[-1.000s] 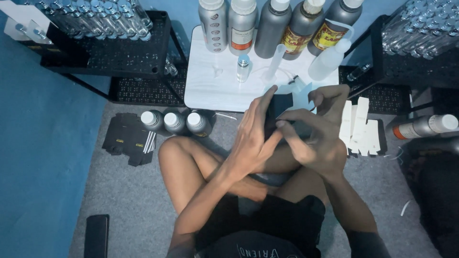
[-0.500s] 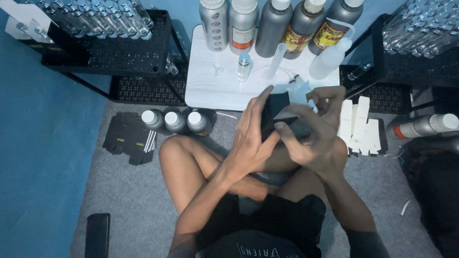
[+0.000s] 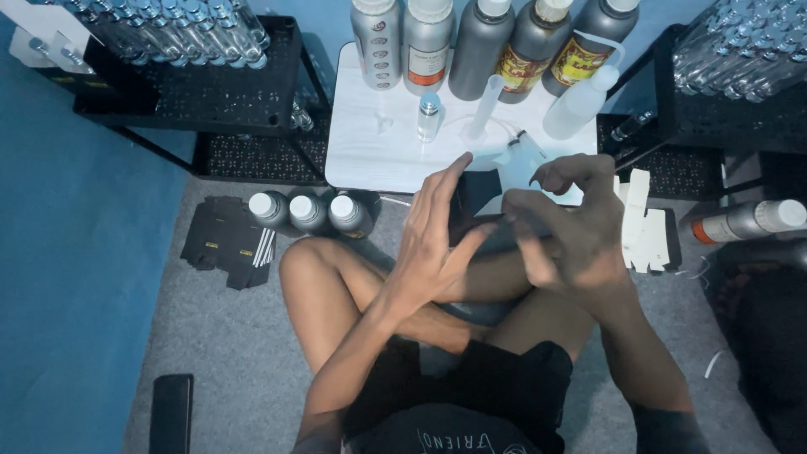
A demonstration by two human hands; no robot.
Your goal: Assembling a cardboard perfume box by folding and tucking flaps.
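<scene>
Folding black box (image 3: 475, 197), table edge (image 3: 370, 181) near.

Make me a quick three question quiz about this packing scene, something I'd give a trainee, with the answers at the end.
1. True or false: the left hand and right hand are both on the small black box.
2. How many white-capped bottles stand on the floor by the left knee? A) two B) three C) five
3. What lies flat on the floor right of the right hand?

Key
1. True
2. B
3. White flat cartons
</scene>
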